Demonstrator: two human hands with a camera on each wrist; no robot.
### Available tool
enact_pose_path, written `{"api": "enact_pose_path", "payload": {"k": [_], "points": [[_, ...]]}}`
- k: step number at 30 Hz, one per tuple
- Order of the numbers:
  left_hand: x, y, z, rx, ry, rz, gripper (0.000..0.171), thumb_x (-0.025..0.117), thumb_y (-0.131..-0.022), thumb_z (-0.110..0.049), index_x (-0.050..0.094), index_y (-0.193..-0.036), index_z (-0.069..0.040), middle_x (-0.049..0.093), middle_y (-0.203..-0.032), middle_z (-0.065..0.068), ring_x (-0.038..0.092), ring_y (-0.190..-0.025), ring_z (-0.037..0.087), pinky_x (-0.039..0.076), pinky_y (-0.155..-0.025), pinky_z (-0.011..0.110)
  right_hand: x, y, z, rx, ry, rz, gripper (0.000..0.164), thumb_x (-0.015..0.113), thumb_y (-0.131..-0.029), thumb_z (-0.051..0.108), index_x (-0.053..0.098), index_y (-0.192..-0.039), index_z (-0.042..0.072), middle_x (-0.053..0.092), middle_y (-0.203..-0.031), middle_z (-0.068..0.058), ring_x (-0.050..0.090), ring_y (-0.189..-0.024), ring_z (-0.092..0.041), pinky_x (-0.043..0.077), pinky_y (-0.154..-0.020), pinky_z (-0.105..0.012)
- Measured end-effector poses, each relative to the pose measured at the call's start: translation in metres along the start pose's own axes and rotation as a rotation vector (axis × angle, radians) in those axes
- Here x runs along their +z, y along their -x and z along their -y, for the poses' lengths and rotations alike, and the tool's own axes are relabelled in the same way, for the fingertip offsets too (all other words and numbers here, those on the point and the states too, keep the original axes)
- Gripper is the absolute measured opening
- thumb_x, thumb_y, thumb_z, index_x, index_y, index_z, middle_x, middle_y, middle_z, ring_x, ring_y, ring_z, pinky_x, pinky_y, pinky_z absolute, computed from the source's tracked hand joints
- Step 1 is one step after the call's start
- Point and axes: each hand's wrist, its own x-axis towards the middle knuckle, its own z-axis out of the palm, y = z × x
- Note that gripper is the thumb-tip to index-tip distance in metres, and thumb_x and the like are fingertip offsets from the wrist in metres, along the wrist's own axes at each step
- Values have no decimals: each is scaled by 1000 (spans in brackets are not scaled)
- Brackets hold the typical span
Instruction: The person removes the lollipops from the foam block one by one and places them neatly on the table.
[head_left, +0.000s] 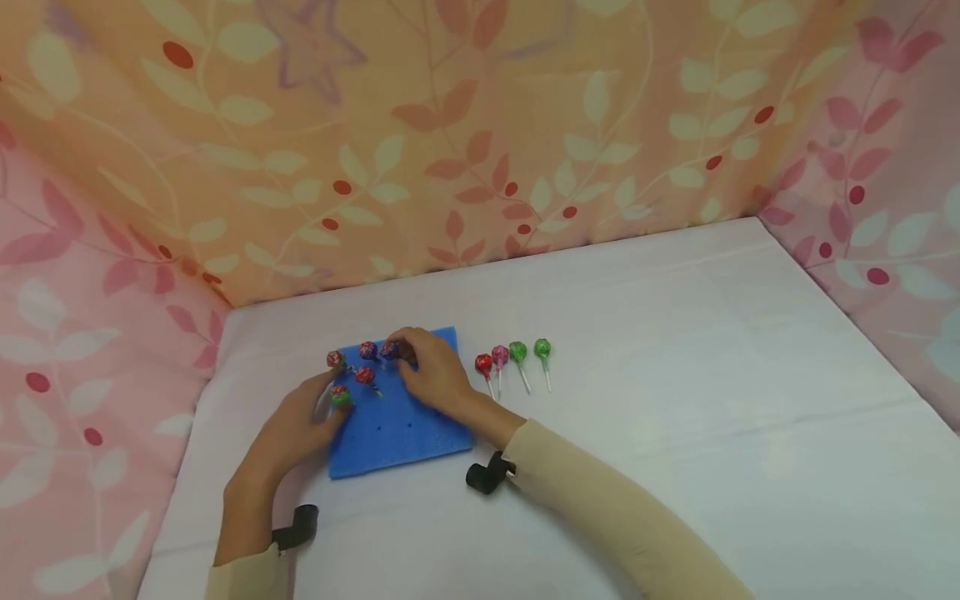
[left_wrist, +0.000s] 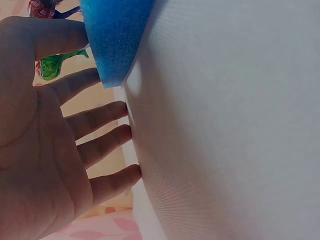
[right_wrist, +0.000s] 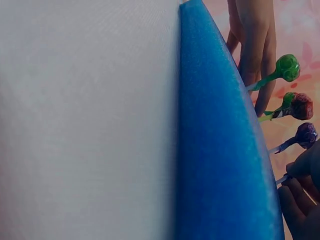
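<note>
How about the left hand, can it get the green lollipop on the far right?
Probably not easily: the right hand and the blue board lie between the left hand and that green lollipop.

Lollipops (head_left: 365, 376) stand in the foam (head_left: 397, 448); four others (head_left: 518, 352) lie right of it.

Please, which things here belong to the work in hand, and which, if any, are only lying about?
Work:
blue foam board
four lollipops stuck in it
purple lollipop, pinched by the right hand
likely the four loose lollipops beside it

Probably not:
patterned cloth
black wrist devices
</note>
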Motion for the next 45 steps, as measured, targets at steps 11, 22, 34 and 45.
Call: {"api": "enact_pose_path", "payload": {"k": [11,22,34,45], "points": [[-1,0,-2,7,-4,3,72,62,-104,-32,34,-165,-5,40,-165,28,35,-153,54,32,-122,74,-10,2,8,-16,-227,-79,39,69,-99,1,58,-136,5,76,-111,-12,76,-103,-21,63,-93,-25],[-6,1,-5,-1,-6,15,73,61,-104,-33,32,-165,-6,39,-166,29,33,-154,55,31,-121,76,-31,11,13,-17,-242,-115,35,71,-97,2,61,-130,7,76,-112,-13,76,-104,-23,65,-88,-23],[-7,0,-4,3,-6,13,73,61,-104,-33,32,-165,-5,38,-166,29,32,-154,56,31,-121,76,-58,19,14,-12,-228,-136,35,72,-96,3,63,-130,7,76,-106,-14,76,-97,-23,67,-82,-25],[-3,-1,-2,6,-10,14,74,62,-104,-34,32,-165,-5,39,-166,29,33,-154,56,31,-122,75,-82,35,5,21,-195,-107,35,72,-97,5,63,-131,8,76,-106,-12,76,-98,-21,67,-81,-27]]}}
